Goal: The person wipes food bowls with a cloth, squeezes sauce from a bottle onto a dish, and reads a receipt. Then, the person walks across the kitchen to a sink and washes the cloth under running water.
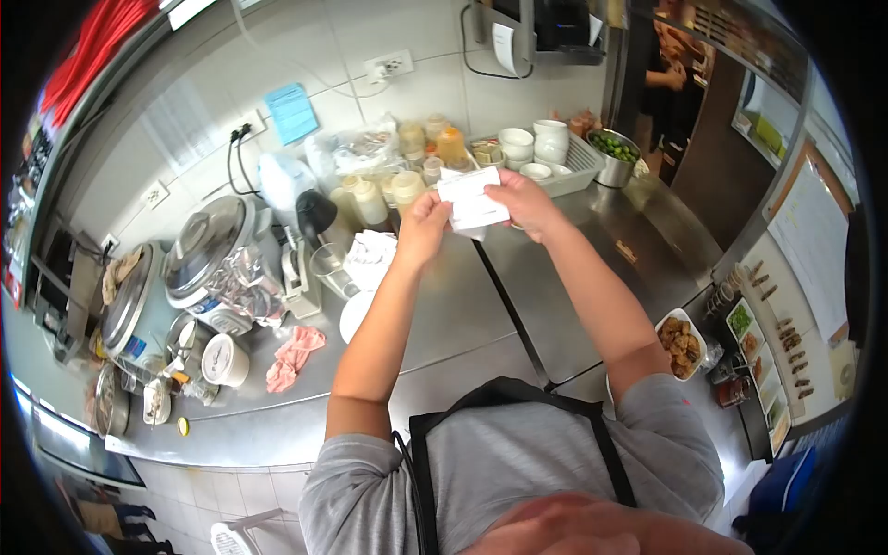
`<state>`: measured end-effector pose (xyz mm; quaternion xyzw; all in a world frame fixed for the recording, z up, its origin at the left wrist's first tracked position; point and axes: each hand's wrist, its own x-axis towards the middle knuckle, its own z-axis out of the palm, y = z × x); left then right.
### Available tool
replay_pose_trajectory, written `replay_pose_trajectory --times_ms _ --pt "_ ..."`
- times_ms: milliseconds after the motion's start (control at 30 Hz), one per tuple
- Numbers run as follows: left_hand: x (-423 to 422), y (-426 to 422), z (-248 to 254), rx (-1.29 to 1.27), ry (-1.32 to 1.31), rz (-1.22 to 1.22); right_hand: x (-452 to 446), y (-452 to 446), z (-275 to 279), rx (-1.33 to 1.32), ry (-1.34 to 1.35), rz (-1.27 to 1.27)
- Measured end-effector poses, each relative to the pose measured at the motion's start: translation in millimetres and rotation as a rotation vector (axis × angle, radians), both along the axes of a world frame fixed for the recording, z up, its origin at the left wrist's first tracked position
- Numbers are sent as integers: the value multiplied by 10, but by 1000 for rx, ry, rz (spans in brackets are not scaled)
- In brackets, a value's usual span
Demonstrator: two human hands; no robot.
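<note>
Both my arms reach forward over the steel counter, and a small white paper slip is held up between my hands. My left hand pinches its left edge. My right hand grips the right edge, thumb on the near face. Faint print seems to show on the paper, too small to read. Just left of my left forearm lie crumpled white papers and a clear plastic cup. Beyond the slip, squeeze bottles and stacked white bowls stand along the wall.
Rice cookers, a white tub and a pink cloth occupy the left counter. A steel pot of green pieces stands at the back right. A container of fried food sits by my right elbow. Another person is beyond the opening.
</note>
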<state>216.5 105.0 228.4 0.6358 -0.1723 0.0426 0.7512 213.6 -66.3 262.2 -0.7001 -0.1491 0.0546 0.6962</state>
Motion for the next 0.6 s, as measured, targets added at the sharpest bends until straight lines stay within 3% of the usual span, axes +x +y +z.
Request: replay_pose_trajectory --times_ms 100,333,600 --pt "-250 463 -20 -18 227 -59 -118 422 119 -52 -47 138" --pt "-633 1366 228 -167 264 -152 -403 1133 520 -58 -41 537" --pt "-936 2014 386 -173 418 -288 -589 1706 449 -249 -12 662"
